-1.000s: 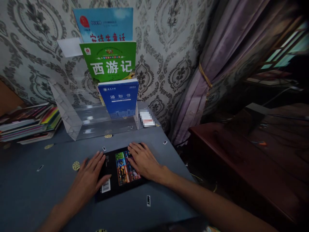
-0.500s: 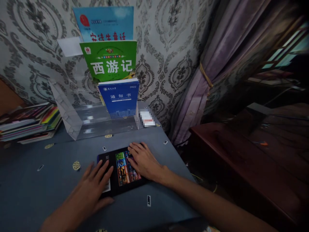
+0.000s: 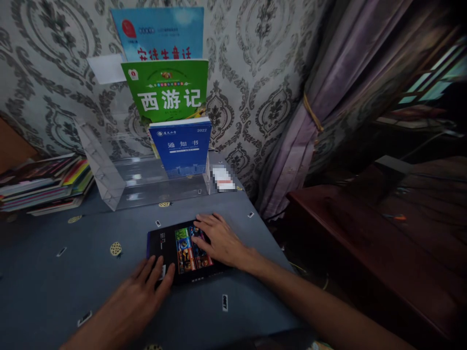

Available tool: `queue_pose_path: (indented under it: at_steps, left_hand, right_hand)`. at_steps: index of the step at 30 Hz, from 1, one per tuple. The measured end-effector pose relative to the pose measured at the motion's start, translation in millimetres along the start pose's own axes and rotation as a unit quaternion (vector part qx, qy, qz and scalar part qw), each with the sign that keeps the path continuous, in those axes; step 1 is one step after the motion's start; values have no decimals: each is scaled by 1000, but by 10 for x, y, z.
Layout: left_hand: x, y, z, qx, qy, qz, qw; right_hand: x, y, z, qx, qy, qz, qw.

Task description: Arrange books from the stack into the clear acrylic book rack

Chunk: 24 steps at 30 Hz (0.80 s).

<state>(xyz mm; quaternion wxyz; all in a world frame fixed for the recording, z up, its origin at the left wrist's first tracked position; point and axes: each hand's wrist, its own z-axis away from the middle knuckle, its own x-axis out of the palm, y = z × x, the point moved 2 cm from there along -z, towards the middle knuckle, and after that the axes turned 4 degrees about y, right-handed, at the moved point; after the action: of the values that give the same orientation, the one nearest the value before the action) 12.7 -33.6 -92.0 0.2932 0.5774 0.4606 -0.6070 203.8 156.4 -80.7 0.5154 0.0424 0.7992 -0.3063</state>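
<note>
black book (image 3: 164,238) lying flat under two open hands

the black book sits on a blue-grey surface (image 3: 51,287), turned slightly askew, near the middle of the view. its upward cover carries a colourful printed panel (image 3: 186,250), with a white barcode label (image 3: 161,272) near the lower left corner. the right hand (image 3: 221,240) lies on the book's right side, fingers spread and tips reaching over the top of the panel, relaxed and not clenched. the left hand (image 3: 140,287) sits at the near left corner, its fingertips on the lower edge beside the barcode, also open. neither hand wraps around the book.

small perforated yellow discs (image 3: 116,249) and little black-and-white tags (image 3: 225,302) are scattered over the surface around it. farther back, a clear acrylic display stand (image 3: 146,177) rests against patterned wallpaper (image 3: 255,58). it holds a blue 2022 booklet titled 通知书 (image 3: 180,146) upright in front of a green 西游记 book (image 3: 166,90) and a light blue book (image 3: 156,29). a pixelated white card (image 3: 222,179) lies just right of the stand, and a stack of colourful books (image 3: 44,184) lies to its left. on the right, a purple curtain (image 3: 292,121) gathered with a cord (image 3: 312,112) hangs beside the surface, above dark red wooden furniture (image 3: 357,243).
</note>
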Motion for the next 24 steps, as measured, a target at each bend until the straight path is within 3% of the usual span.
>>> queue_pose_path:
  at_steps: [6,12,15,21,24]
  left_hand:
    - [-300,-127,-160,-2,128,64,990]
    - [-513,-418,-221,-103,224,204,947]
    - [-558,-588,-249,-176,246,255,918]
    - [-698,-767,-414,-282,278,279,875]
    - [-704,-815,-492,-323,287,302,850]
  right_hand:
    - [-118,129,-82,29,-15,-129,991]
    - [-236,211,-120,129,2,-328,936]
    - [-227,256,-118,167,18,-377,911]
    - [-172,279,-132,106,1,-507,856]
    - [-134,274,-136,113,6,-526,843]
